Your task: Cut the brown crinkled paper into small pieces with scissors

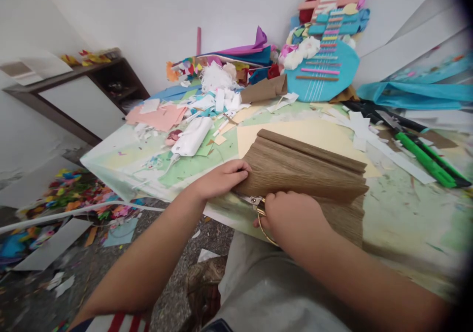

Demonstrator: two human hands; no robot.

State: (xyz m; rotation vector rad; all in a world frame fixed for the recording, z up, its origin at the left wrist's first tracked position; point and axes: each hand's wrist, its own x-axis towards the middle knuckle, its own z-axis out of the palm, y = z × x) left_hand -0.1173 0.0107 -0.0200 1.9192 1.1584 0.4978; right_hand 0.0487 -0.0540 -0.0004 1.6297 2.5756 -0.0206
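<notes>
A folded stack of brown crepe paper (306, 169) lies on the table (399, 209) in front of me. My left hand (221, 178) is closed on the paper's left edge and pinches it. My right hand (291, 218) is closed around scissors (258, 209) with gold handles. The metal blades sit at the paper's lower left edge, just under my left hand. Most of the scissors are hidden by my right hand.
A white glue gun (190, 139) lies left of the paper among paper scraps. Green-handled cutters (424, 157) rest at the right. Colourful paper crafts (321, 51) pile against the back wall. A pink sheet (158, 117) lies at far left. Scraps litter the floor (74, 204).
</notes>
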